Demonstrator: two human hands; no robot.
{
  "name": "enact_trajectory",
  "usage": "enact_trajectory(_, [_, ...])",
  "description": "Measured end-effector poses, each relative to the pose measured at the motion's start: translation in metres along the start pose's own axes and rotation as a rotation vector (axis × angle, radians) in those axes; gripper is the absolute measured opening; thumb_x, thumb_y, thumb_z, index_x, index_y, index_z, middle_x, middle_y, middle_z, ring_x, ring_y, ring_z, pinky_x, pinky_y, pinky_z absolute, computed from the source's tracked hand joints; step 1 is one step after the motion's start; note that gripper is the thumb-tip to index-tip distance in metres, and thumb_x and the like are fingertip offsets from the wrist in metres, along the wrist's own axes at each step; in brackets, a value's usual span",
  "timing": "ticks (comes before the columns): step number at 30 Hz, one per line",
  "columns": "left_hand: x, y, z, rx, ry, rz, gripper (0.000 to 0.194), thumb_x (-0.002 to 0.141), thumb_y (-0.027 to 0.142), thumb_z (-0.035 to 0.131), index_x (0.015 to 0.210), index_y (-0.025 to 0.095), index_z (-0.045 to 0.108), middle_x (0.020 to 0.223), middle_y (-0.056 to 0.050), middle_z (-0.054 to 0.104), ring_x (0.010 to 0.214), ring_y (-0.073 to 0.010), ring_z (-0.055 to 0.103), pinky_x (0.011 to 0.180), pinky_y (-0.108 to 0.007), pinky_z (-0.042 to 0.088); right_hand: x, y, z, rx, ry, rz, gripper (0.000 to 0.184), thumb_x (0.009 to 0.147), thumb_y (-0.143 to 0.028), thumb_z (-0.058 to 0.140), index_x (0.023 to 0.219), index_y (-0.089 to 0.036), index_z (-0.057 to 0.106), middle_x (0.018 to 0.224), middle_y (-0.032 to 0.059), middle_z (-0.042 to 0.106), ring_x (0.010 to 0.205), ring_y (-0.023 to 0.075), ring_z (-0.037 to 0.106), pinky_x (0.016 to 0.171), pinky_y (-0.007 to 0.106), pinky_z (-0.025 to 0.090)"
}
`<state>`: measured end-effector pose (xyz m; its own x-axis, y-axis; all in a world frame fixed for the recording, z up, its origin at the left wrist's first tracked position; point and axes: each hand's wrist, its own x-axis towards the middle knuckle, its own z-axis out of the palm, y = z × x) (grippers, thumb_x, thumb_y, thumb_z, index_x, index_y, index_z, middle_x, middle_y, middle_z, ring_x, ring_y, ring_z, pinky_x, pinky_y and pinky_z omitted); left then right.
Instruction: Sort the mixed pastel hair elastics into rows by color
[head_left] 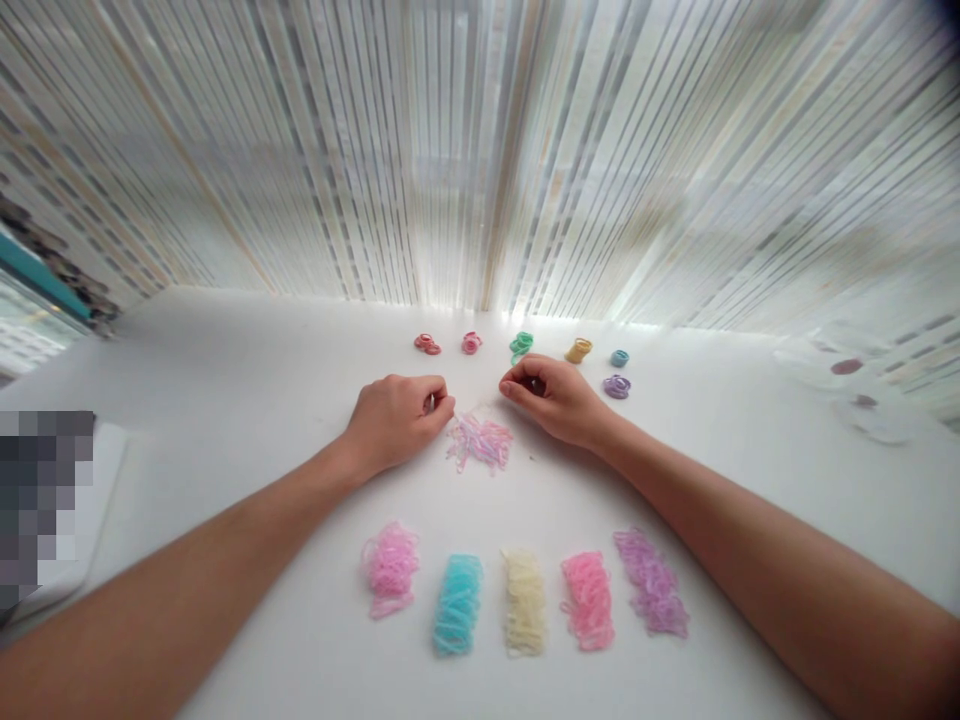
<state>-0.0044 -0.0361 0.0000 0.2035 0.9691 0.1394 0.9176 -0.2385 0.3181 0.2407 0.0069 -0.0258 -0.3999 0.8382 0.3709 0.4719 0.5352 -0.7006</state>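
My left hand (397, 415) rests on the white table (225, 400), its fingers curled in a pinch on something small that I cannot make out, just left of a loose mixed pile of pink and pale elastic bands (480, 441). My right hand (551, 398) lies just right of that pile, fingers curled and pinched together; what they hold is hidden. Along the near edge lie sorted piles: light pink (390, 567), blue (457, 603), pale yellow (523, 601), pink (589, 598) and purple (651, 582).
Small thicker hair ties sit in a row at the back: red (427, 344), pink (471, 342), green (520, 345), yellow (578, 350), blue (619, 358), purple (616, 386). Clear plastic containers (847, 385) stand at the right. A striped curtain hangs behind the table.
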Motion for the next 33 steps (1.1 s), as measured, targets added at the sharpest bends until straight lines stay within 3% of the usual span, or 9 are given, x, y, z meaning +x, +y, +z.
enact_trajectory(6, [-0.0006, -0.0009, 0.0009, -0.006, 0.011, 0.008, 0.032, 0.093, 0.045, 0.050, 0.076, 0.023, 0.064, 0.074, 0.000, 0.071, 0.067, -0.0186, 0.058, 0.064, -0.034, 0.029, -0.0021, -0.0034, 0.0003, -0.137, 0.028, -0.087, 0.010, 0.085, -0.019, 0.068, 0.077, -0.016, 0.074, 0.074, 0.0015, 0.062, 0.061, 0.0115, 0.052, 0.062, 0.028, 0.042])
enact_trajectory(11, [0.0000, -0.0004, -0.0004, -0.004, 0.004, 0.000, 0.032, 0.093, 0.045, 0.050, 0.076, 0.023, 0.065, 0.074, 0.000, 0.072, 0.067, -0.0187, 0.058, 0.064, -0.034, 0.029, -0.0037, -0.0067, -0.0008, -0.120, 0.000, -0.082, 0.006, 0.080, -0.015, 0.069, 0.078, -0.016, 0.074, 0.073, 0.0007, 0.062, 0.061, 0.0112, 0.053, 0.061, 0.027, 0.042])
enact_trajectory(18, [-0.0005, -0.0008, 0.0001, 0.000, 0.003, 0.004, 0.032, 0.093, 0.045, 0.049, 0.077, 0.024, 0.066, 0.075, 0.000, 0.072, 0.068, -0.0189, 0.058, 0.064, -0.034, 0.029, -0.0029, -0.0040, -0.0012, -0.138, 0.050, -0.065, 0.013, 0.074, -0.014, 0.067, 0.084, -0.015, 0.075, 0.078, 0.0015, 0.060, 0.065, 0.0132, 0.052, 0.064, 0.029, 0.042])
enact_trajectory(33, [0.0006, -0.0014, 0.0026, 0.051, 0.028, 0.032, 0.032, 0.093, 0.046, 0.048, 0.079, 0.024, 0.068, 0.078, -0.002, 0.074, 0.071, -0.0215, 0.062, 0.064, -0.035, 0.029, -0.0039, -0.0004, 0.0005, -0.145, -0.064, -0.033, 0.011, 0.091, -0.023, 0.065, 0.090, -0.016, 0.074, 0.087, 0.0049, 0.063, 0.071, 0.0158, 0.053, 0.069, 0.032, 0.043])
